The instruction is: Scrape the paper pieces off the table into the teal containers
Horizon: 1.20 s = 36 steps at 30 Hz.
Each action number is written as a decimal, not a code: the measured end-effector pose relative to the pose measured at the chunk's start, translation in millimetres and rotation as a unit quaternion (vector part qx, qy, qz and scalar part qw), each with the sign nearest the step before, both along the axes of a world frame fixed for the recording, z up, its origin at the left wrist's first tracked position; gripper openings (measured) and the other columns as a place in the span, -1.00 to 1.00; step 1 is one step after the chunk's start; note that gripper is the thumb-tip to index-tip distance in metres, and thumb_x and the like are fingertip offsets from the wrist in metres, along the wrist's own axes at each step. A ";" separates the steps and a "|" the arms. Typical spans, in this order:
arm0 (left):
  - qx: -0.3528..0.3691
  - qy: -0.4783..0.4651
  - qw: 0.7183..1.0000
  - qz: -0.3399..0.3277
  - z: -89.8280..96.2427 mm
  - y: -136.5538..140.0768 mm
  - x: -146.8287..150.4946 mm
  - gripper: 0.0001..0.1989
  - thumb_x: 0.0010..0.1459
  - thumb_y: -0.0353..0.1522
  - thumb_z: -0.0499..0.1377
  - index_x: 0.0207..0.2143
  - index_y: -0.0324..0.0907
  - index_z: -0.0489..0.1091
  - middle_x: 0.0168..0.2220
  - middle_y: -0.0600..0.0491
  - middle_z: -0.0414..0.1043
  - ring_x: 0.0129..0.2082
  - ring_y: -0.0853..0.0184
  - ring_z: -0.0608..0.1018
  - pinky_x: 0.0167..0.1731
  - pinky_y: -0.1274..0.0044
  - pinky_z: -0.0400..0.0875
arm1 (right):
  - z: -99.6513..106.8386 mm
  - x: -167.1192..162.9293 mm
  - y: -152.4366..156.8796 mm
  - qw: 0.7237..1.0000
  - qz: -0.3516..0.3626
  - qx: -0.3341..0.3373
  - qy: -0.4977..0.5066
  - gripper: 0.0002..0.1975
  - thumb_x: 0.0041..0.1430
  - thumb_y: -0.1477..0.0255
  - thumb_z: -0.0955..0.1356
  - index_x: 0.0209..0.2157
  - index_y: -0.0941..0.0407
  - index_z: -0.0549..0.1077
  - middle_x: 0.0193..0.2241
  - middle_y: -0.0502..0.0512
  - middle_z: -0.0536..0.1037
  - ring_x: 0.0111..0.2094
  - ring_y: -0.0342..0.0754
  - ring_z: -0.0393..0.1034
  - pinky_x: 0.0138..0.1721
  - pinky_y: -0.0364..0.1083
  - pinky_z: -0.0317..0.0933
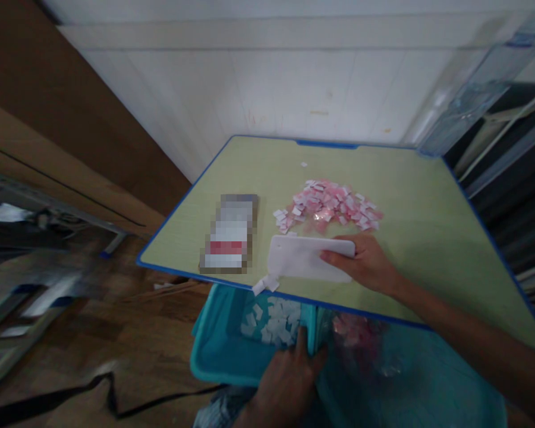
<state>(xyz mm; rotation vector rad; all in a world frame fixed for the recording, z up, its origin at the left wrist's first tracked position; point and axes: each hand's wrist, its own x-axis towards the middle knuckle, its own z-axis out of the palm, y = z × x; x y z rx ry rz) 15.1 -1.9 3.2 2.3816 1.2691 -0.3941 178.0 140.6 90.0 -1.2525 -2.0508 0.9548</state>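
My right hand (pixel 361 261) grips a flat white plastic scraper (pixel 310 257) by its right end, thumb across its face. The scraper stands on edge on the yellow-green table (pixel 405 190). Beyond it lies a heap of small pink and white pieces (pixel 327 202). A few white pieces (pixel 266 284) rest at the table's front edge, one or more overhanging it. Below, a teal tub (pixel 223 356) holds many white pieces (pixel 279 321). My left hand (pixel 289 371) is at this tub's right wall, index finger inside and thumb on the other side, closed over the rim.
A phone-shaped blurred object (pixel 229 235) lies on the table's left side. A second teal container (pixel 450 368), with a clear bag of pink pieces (pixel 361 336), sits under the front edge. A clear plastic bottle (pixel 468 107) stands at the back right corner, near the white wall (pixel 267 89).
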 end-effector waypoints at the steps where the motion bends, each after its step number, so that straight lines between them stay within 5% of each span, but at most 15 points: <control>1: 0.002 -0.004 1.000 0.000 0.1 0.0 0.0 -0.51 0.09 -0.46 -0.01 0.08 0.04 0.09 0.07 -0.35 0.10 -0.44 0.15 0.52 -0.52 0.33 0.42 | 0.1 -0.6 -0.8 1.000 0.005 -0.008 -0.003 -0.65 0.03 0.27 0.27 -0.70 0.19 0.30 -0.75 -0.09 0.17 -0.70 -0.30 -0.01 -0.69 -0.25 -0.16; 15: 0.005 -0.013 1.000 0.011 0.0 -1.6 -0.1 -0.49 0.08 -0.50 -0.03 0.10 0.02 0.09 0.06 -0.34 0.10 -0.42 0.13 0.52 -0.50 0.31 0.42 | 6.2 -2.4 -5.5 0.997 0.067 -0.023 -0.035 -0.69 0.01 0.23 0.29 -0.65 0.15 0.34 -0.74 -0.09 0.23 -0.69 -0.28 0.07 -0.67 -0.23 -0.12; 20: -0.004 -0.016 1.000 0.018 1.2 -1.8 -0.2 -0.48 0.08 -0.48 -0.01 0.11 0.02 0.09 0.07 -0.35 0.08 -0.41 0.13 0.51 -0.48 0.31 0.41 | 6.5 4.2 -1.0 0.999 0.000 -0.029 0.019 -0.64 -0.03 0.20 0.31 -0.70 0.16 0.32 -0.75 -0.07 0.22 -0.70 -0.27 0.07 -0.70 -0.24 -0.08; 27: -0.015 -0.011 1.000 0.022 0.4 -2.7 -0.6 -0.51 0.12 -0.47 -0.04 0.11 0.04 0.07 0.09 -0.31 0.05 -0.38 0.15 0.51 -0.45 0.31 0.42 | 8.2 29.5 16.8 0.983 -0.159 0.008 0.097 -0.75 -0.06 0.24 0.35 -0.50 0.16 0.49 -0.66 0.00 0.37 -0.66 -0.18 0.18 -0.67 -0.19 0.04; 36: -0.019 -0.008 1.000 0.017 0.4 -3.2 -0.5 -0.50 0.10 -0.46 -0.02 0.11 0.02 0.06 0.09 -0.31 0.06 -0.36 0.13 0.50 -0.44 0.30 0.41 | 12.4 31.5 17.9 0.989 -0.133 0.028 0.061 -0.75 -0.06 0.24 0.35 -0.57 0.15 0.47 -0.71 -0.01 0.34 -0.68 -0.19 0.16 -0.72 -0.20 -0.01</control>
